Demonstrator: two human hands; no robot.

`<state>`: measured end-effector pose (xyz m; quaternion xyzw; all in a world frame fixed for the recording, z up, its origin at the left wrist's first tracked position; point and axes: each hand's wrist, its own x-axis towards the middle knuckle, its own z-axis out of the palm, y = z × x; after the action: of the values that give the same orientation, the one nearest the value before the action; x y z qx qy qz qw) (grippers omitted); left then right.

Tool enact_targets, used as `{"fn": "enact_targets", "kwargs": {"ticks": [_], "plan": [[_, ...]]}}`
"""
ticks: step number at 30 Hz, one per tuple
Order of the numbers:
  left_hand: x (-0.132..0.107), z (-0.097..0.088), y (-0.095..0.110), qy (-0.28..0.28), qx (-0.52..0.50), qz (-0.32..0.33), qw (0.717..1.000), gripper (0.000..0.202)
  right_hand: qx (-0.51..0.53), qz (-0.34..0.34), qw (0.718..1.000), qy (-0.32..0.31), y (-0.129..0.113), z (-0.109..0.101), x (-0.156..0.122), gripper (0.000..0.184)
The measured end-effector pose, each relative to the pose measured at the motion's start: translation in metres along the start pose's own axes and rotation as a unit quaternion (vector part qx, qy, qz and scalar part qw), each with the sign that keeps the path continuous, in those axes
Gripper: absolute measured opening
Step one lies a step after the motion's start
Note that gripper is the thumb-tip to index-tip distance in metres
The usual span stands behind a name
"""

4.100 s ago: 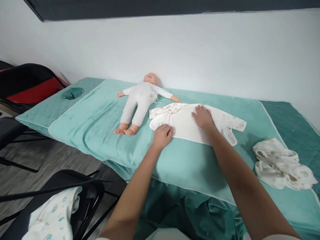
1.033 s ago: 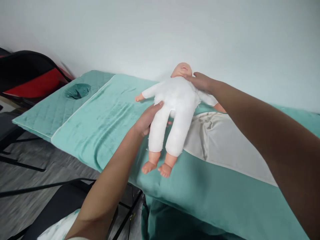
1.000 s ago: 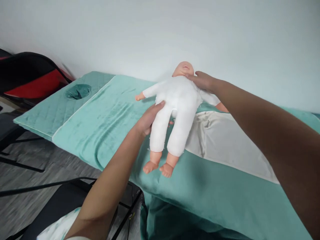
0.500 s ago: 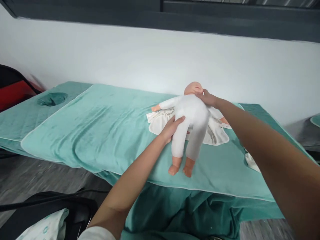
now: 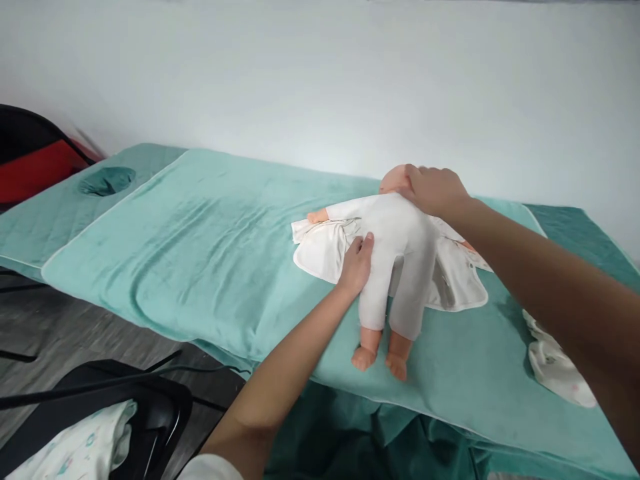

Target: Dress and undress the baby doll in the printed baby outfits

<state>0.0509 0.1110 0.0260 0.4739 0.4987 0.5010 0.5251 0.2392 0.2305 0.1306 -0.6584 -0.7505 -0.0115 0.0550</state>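
A baby doll [image 5: 395,247] in a white body suit lies face up on an opened white printed baby garment [image 5: 325,243], spread over a teal towel [image 5: 200,240]. My left hand [image 5: 356,267] grips the doll's hip and upper leg from the left side, fingers closed around it. My right hand [image 5: 433,190] is cupped over the doll's head and neck, hiding the face. The doll's bare feet point toward me near the towel's front edge.
Another crumpled printed garment [image 5: 555,363] lies at the right on the towel. The teal padded table [image 5: 70,207] has a face hole [image 5: 107,180] at its left end. A black chair [image 5: 125,407] with a patterned cloth [image 5: 75,450] stands at lower left. A white wall runs behind.
The doll was picked up from the left of the garment, carried right and set down on the opened garment. Both hands stayed on it; my right hand now covers its head.
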Motion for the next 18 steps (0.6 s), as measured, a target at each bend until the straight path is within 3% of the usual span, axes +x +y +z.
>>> {"fn": "enact_targets", "kwargs": {"ticks": [3,6,8,11,13,16,18], "plan": [[0.0,0.003,-0.006,0.018,0.079,0.052,0.995,0.048,-0.009,-0.132,0.99,0.058,-0.047,0.011,0.008,0.059],[0.009,-0.004,-0.011,0.015,0.158,0.119,0.98,0.04,-0.029,-0.232,0.972,-0.007,-0.094,0.038,0.02,0.053],[0.022,-0.014,-0.014,0.019,0.255,0.176,0.951,0.032,-0.061,-0.244,0.967,-0.051,-0.113,0.055,0.029,0.045],[0.044,-0.033,-0.015,0.024,0.415,0.24,0.877,0.021,-0.054,-0.216,0.972,-0.081,-0.115,0.066,0.037,0.038],[0.057,-0.044,-0.015,0.056,0.493,0.233,0.837,0.018,-0.012,-0.201,0.977,-0.074,-0.104,0.063,0.037,0.036],[0.072,-0.056,-0.014,0.117,0.548,0.176,0.81,0.029,0.072,-0.182,0.98,-0.046,-0.084,0.053,0.027,0.04],[0.081,-0.062,-0.015,0.114,0.555,0.149,0.811,0.031,0.103,-0.186,0.977,-0.029,-0.075,0.047,0.016,0.04]]}}
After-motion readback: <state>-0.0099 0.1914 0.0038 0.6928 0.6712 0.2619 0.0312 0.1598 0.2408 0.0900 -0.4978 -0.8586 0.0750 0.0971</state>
